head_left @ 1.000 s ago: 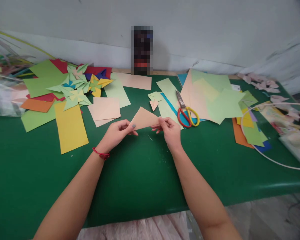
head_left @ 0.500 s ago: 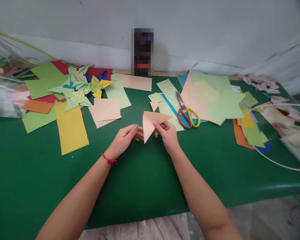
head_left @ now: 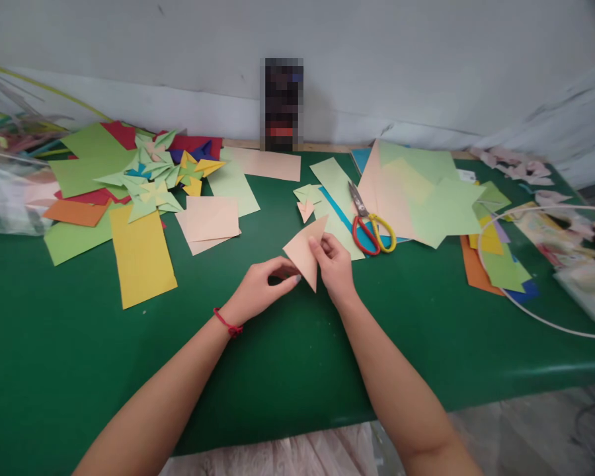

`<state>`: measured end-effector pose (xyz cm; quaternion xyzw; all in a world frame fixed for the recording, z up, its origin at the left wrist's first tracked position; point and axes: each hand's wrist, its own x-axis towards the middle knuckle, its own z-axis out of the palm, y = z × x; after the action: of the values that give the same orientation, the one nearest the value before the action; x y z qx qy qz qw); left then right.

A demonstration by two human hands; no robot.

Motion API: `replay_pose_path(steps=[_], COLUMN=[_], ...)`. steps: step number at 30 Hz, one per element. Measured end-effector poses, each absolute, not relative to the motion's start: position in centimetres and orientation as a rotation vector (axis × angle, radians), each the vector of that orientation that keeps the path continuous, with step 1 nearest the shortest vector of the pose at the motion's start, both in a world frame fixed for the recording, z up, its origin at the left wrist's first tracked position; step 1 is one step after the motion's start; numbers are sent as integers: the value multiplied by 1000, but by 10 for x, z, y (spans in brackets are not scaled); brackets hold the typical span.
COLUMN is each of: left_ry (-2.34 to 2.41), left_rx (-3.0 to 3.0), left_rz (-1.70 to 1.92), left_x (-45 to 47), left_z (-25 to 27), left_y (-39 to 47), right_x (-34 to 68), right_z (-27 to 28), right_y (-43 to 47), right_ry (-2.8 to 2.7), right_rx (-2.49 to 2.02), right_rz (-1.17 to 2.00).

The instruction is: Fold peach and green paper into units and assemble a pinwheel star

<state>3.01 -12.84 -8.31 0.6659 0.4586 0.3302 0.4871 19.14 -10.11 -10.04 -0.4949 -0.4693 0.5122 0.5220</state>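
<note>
A folded triangle of pale pink paper (head_left: 305,250) is held above the green table, one point turned up and another down. My right hand (head_left: 334,264) pinches its right side, thumb on the front and fingers behind. At its lower left edge is my left hand (head_left: 270,287), with thumb and fingers apart and the fingertips partly hidden behind the paper. Whether they touch it I cannot tell. Just beyond lies a small folded piece (head_left: 306,200) in light green and pink. To the right rest scissors (head_left: 365,221) with one red and one yellow handle.
Pink sheets (head_left: 211,218) and a yellow sheet (head_left: 143,261) lie left on the green table (head_left: 287,377). Folded paper stars (head_left: 153,172) are piled behind them. Large light green sheets (head_left: 426,198) lie at right, near a white hoop (head_left: 540,318). A pixelated dark object (head_left: 282,99) stands against the wall.
The pink triangle has been turned in my right hand, its long point swinging from the right to upward. My left hand has shifted right, closer to the paper's lower edge.
</note>
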Motion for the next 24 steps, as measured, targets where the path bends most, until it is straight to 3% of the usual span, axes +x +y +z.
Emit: replay_pose_path(steps=[5, 8, 16, 24], left_ry=[1348, 1252, 1185, 1066], left_rx=[2019, 2315, 2785, 2892], left_rz=[1222, 1279, 1115, 631], left_x=[26, 20, 12, 23], left_z=[-85, -85, -82, -80], left_y=[-124, -123, -132, -131], right_x=[202, 201, 205, 207], right_z=[-98, -95, -88, -101], right_y=[-97, -100, -100, -97], right_ry=[-1095, -1223, -1420, -1536], right_rx=[-1238, -1213, -1141, -1221], right_rz=[1352, 1456, 1457, 1232])
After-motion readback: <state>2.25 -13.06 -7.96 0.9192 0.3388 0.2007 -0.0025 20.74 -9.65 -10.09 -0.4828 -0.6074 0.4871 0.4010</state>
